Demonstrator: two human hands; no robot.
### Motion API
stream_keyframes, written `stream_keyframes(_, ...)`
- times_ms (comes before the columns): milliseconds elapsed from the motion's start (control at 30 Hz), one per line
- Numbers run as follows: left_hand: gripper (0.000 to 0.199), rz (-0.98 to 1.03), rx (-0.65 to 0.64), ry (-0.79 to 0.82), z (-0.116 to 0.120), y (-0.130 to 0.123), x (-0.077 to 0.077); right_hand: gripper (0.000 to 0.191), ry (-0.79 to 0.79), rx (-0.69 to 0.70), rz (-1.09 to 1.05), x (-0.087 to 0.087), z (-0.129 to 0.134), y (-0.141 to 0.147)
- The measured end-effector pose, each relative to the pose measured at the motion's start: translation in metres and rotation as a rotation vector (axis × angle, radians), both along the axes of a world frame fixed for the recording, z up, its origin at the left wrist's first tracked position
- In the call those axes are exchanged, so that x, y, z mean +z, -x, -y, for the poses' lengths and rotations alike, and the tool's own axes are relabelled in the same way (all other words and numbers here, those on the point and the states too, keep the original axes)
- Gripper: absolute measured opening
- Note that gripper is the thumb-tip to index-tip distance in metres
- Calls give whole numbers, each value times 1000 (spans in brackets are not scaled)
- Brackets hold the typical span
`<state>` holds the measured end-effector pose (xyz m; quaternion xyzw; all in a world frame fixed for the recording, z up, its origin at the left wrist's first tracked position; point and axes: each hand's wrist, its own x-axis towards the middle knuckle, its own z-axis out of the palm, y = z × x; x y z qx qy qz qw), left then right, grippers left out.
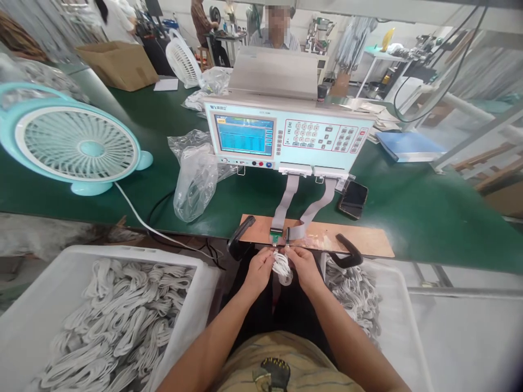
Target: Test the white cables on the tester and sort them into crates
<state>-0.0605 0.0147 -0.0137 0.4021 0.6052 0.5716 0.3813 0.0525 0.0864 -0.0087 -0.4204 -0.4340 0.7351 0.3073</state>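
Between my two hands hangs a bundled white cable (281, 265), just off the table's front edge. The fingers of my left hand (260, 267) pinch one end of it, close to a small green circuit board (275, 238). My right hand (301, 264) grips the other end near a dark connector (288, 235). Whether the plugs are fully seated is too small to tell. Two grey ribbon cables (283, 204) run from these connectors up to a tester (286, 136) with a lit blue screen. The connectors rest on a wooden board (359, 238) held by black clamps (350, 250).
A white bin (196, 283) with many bundled cables stands at left, another bin (402, 305) at right. On the green table (429, 218) are a turquoise fan (77, 144), a plastic bag (196, 185), a phone (353, 199) and a blue folder (408, 146). A person sits opposite.
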Motion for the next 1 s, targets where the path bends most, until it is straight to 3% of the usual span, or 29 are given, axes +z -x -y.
stream_keyframes(167,27,39,111,17,-2,-6,-8,28,-40,18,8,3,-1,-2)
stream_keyframes(500,26,215,204,19,-5,-13,-3,31,-68,54,-7,3,-2,-3)
stream_keyframes(733,34,115,225,42,-6,-20,-4,30,-45,-46,51,-7,-2,-4)
stream_keyframes(833,32,-120,221,-23,14,3,14,29,-40,-75,83,-11,-4,0)
stream_keyframes(900,27,-296,256,-78,44,31,32,28,-53,-72,106,-13,-6,1)
stream_keyframes(1000,24,-467,497,-8,101,90,41,25,-130,-55,124,-15,-6,-1)
